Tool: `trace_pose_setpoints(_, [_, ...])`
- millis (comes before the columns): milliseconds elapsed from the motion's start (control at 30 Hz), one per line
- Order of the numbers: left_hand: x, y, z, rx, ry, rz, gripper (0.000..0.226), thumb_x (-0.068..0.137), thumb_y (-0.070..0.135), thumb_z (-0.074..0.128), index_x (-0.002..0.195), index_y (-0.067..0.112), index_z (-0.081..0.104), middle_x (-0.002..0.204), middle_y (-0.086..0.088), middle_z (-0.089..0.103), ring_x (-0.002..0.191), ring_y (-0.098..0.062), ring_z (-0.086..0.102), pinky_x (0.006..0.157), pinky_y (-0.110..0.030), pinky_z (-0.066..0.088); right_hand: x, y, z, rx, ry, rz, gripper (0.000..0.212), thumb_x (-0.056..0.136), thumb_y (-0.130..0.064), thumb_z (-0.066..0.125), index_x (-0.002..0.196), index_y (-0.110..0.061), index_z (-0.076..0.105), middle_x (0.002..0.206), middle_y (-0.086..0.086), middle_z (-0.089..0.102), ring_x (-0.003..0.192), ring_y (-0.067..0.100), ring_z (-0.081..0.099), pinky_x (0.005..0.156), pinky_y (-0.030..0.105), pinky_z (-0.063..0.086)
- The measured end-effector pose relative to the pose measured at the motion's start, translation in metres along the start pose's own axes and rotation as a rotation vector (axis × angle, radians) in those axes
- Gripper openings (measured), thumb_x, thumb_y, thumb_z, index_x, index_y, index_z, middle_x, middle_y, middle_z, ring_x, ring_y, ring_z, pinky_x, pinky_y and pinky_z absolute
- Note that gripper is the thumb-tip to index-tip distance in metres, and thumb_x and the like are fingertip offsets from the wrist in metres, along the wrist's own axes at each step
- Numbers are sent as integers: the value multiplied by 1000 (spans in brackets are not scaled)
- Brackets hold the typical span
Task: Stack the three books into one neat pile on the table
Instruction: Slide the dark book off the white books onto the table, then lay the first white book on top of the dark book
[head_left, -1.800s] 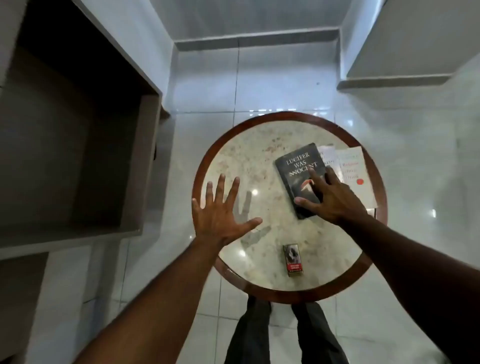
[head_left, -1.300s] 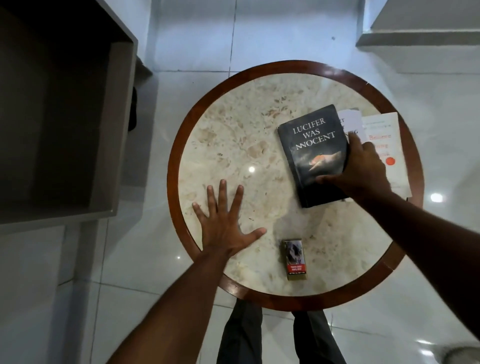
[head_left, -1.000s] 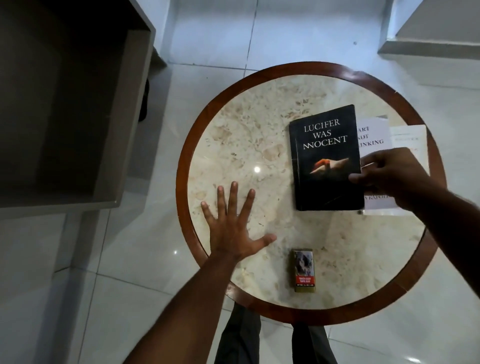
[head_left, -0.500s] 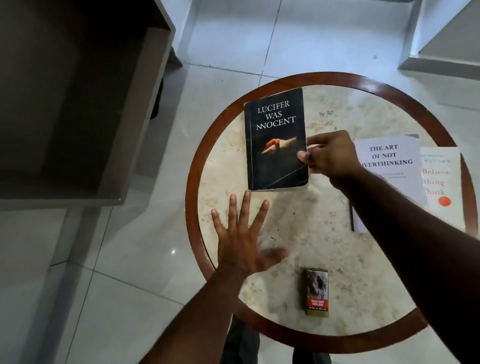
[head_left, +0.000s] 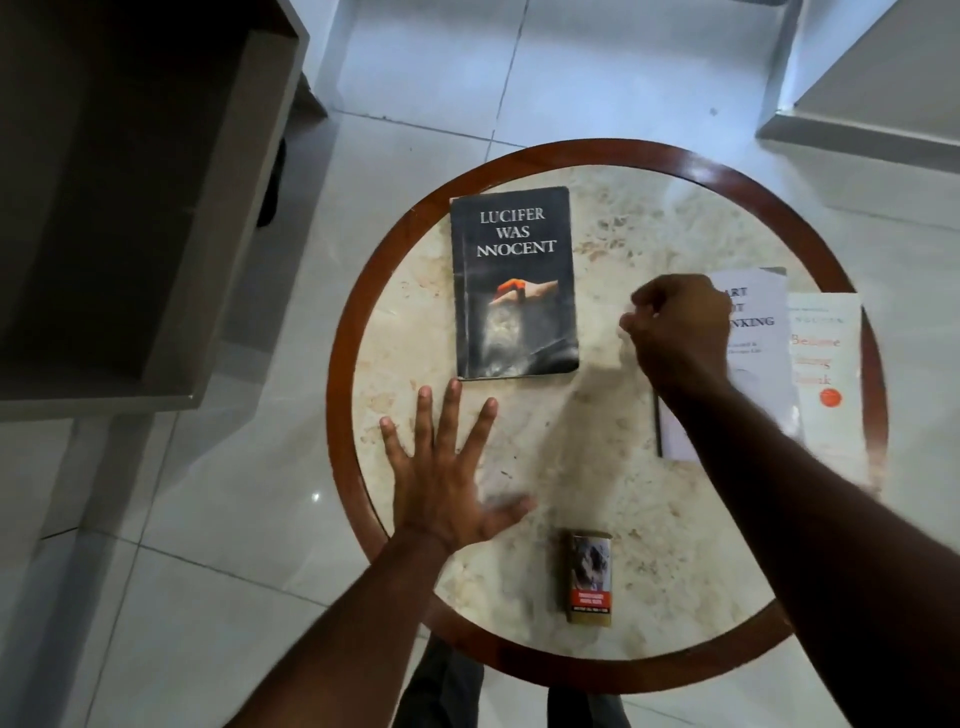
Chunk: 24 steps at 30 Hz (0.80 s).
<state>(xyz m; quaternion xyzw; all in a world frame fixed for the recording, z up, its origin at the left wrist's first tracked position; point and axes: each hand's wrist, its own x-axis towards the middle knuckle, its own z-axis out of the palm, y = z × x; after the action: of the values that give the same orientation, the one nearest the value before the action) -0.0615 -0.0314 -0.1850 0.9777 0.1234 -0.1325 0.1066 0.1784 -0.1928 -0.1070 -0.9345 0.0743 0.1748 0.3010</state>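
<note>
Progress: 0 of 3 stacked | black book flat on tabletop, alone | white book, cream book right of it | your right hand curled, empty; left hand spread flat.

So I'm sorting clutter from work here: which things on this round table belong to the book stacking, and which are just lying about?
Belongs to the job:
- black paperback "Lucifer Was Innocent"
- white book about overthinking, partly under the right hand
- cream book with an orange dot

Just lying about:
- small gold and red packet
- brown open cabinet
</note>
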Motion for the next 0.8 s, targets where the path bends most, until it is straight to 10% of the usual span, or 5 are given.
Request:
trace_pose_setpoints(367, [0,2,-10,0,-32,-20,116,68,101,30,163,37,13,175,-11,5,159,-39,-1,116,-79,3,-18,68,-61,-119,16,184,91,64,-21,95,140,-4,46,133,25,62,123,43,59,97,50,48])
trace_pose_setpoints(567, [0,3,-10,4,-46,-24,116,68,101,28,163,38,10,175,-9,1,160,-39,-1,117,-79,4,4,64,-98,223,-124,343,22,69,6,85,81,-5,69,94,26,73,91,45,75,81,51,64])
trace_pose_setpoints(700, [0,2,-10,7,-55,-24,116,68,102,24,164,39,7,175,-9,-1,160,-38,-6,117,-79,0,19,34,-119,356,-195,229,19,74,4,82,88,-5,72,89,14,80,66,25,79,49,23,61])
trace_pose_setpoints(800, [0,3,-11,28,-59,-21,116,69,102,23,164,38,4,175,-9,-3,160,-39,-6,117,-79,1,21,-6,-106,517,-238,49,26,76,9,78,93,-10,75,97,-4,79,73,19,80,57,27,64])
